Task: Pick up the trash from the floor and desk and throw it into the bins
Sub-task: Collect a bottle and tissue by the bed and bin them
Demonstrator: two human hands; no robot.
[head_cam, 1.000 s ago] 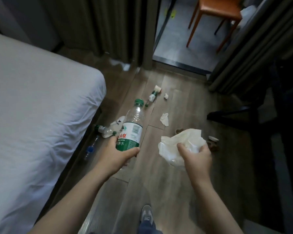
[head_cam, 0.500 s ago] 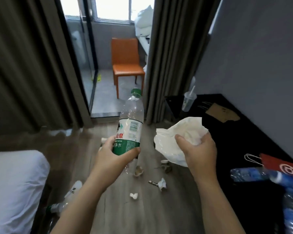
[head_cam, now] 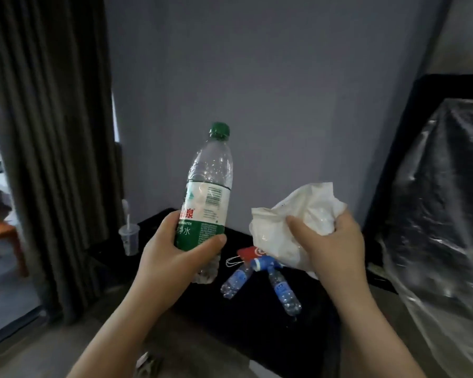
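My left hand grips the lower half of an upright clear plastic bottle with a green cap and a green-and-white label. My right hand clutches a crumpled white plastic bag. Both are held up in front of a black desk. On the desk lie two blue-labelled plastic bottles, partly hidden behind my hands. A red item with a white loop handle peeks out beside them, and a clear plastic cup with a straw stands at the desk's left end.
A dark curtain hangs on the left, with an orange chair beyond it. A grey wall rises behind the desk. A dark object wrapped in shiny plastic film fills the right side. Wooden floor shows at lower left.
The view has swung from the littered floor and bed up and to the right, onto the desk and wall. Both hands keep the same grip on bottle and bag.
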